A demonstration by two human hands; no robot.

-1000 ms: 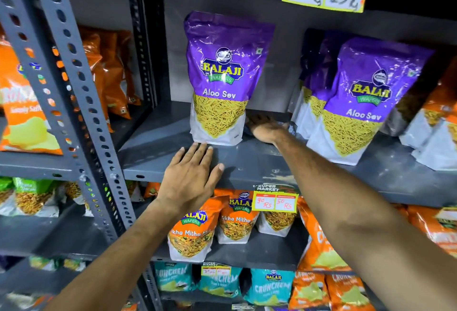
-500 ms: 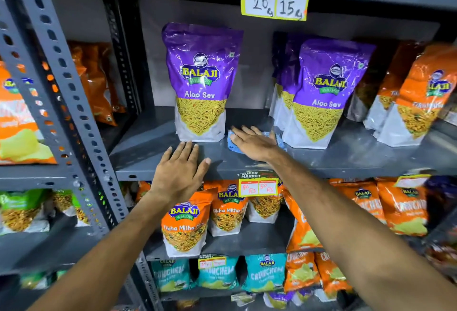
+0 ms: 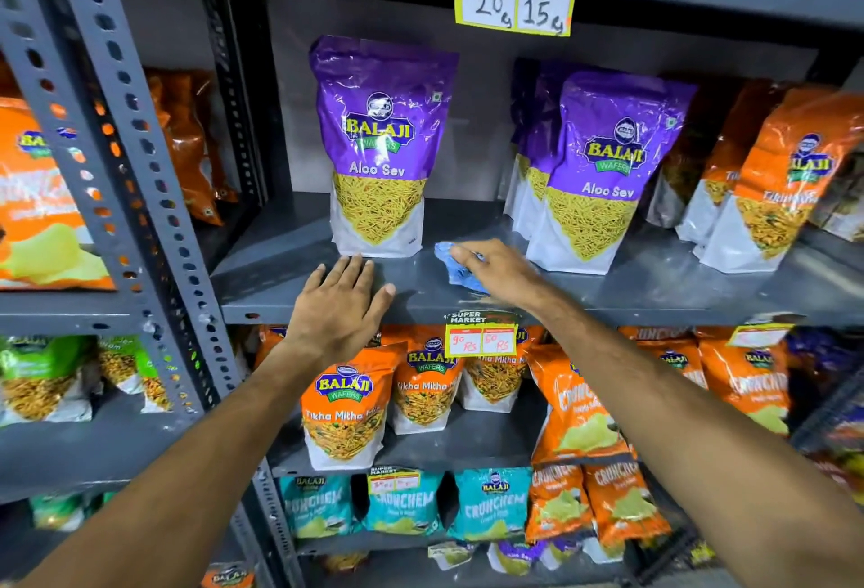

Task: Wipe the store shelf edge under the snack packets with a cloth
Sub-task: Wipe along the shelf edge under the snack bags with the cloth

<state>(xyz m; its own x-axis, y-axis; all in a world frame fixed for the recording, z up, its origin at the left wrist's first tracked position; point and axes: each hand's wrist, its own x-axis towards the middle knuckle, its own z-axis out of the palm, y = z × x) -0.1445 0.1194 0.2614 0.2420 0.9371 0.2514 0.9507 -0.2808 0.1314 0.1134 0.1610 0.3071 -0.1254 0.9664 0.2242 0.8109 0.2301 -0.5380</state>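
Observation:
A grey metal shelf carries purple Aloo Sev packets. One purple packet stands alone left of centre, and a second purple packet fronts a row on the right. Between them my right hand presses a crumpled blue cloth onto the shelf surface, close to the front edge. My left hand lies flat on the shelf edge just below the left packet, fingers spread, holding nothing.
Orange packets stand at the right end of the same shelf. A perforated grey upright rises at the left. A price tag hangs from the shelf edge under my right wrist. Lower shelves hold orange and teal packets.
My right hand came forward from deep between the purple packets toward the shelf front, and the blue cloth now shows under it. My left hand stayed flat on the edge.

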